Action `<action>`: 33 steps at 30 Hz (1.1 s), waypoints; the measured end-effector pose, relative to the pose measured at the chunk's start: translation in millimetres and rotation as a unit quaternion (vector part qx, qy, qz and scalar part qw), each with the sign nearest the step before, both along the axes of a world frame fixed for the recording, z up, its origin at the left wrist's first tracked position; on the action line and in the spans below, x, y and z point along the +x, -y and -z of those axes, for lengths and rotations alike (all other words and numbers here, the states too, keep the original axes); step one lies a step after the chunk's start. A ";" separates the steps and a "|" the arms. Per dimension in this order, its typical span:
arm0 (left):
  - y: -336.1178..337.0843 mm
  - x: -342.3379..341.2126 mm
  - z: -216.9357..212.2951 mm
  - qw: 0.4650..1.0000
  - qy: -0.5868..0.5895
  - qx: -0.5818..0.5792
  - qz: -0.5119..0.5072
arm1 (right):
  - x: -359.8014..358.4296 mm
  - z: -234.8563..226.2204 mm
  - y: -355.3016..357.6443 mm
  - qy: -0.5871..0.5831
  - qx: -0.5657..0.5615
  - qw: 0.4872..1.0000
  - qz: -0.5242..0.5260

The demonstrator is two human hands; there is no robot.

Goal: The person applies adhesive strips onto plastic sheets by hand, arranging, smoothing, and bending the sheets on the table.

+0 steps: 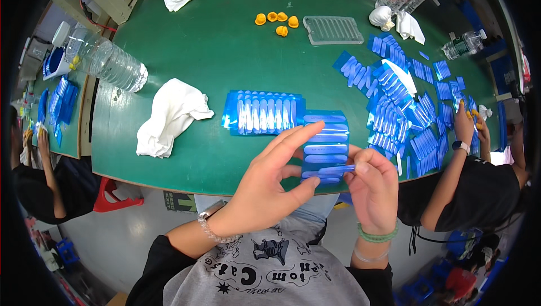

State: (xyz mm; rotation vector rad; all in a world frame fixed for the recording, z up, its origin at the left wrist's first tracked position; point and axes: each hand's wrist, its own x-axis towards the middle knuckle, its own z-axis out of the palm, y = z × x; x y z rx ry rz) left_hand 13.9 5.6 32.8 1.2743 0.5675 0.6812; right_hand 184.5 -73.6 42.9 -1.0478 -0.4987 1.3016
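My left hand (274,179) grips a blue film sheet (326,149) with a row of rounded oblong strips on it, thumb low on its left edge and index finger across its upper part. Between the thumb and finger of my right hand (372,187) is one end of a blue oblong strip (336,169), which lies slantwise over the sheet's lower end. Whether this strip is still stuck to the sheet, I cannot tell. Just beyond my left hand, a stack of similar blue sheets (265,113) lies flat on the green table (225,52).
A large pile of blue strip sheets (389,120) spreads at the right, near a co-worker's hands (466,123). A white cloth (172,115) and a big clear bottle (107,61) are at the left. Farther back lie yellow finger cots (276,17) and a clear ribbed tray (333,30).
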 end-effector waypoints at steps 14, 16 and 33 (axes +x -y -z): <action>1.7 5.1 2.9 0.999 0.031 -0.035 -0.018 | -8.3 11.2 -5.0 0.063 -0.039 0.995 0.062; 2.8 5.5 1.8 0.999 0.028 -0.038 -0.016 | -8.4 11.9 -4.6 0.064 -0.034 0.995 0.070; 8.0 14.4 11.2 0.991 0.058 -0.074 -0.098 | -3.5 4.2 -2.9 0.152 0.024 0.984 0.088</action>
